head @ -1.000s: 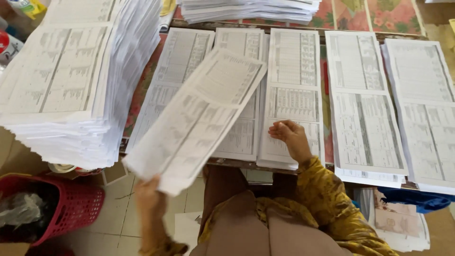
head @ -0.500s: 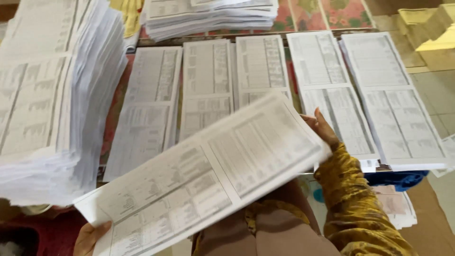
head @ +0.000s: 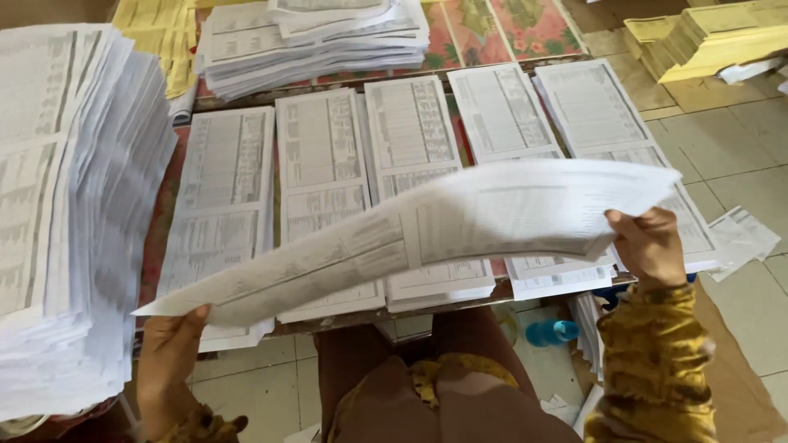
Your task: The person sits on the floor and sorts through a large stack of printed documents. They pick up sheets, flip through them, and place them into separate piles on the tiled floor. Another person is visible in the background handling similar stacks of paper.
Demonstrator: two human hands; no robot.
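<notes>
A low table [head: 460, 308] covered by a floral cloth [head: 501, 25] is seen from above, its near edge running across the middle. Pale square floor tiles [head: 743, 131] are laid beneath and to the right of it. Brown cardboard [head: 751, 377] is spread on the floor by the table's near right corner. Soft, even daylight is cast throughout.
</notes>
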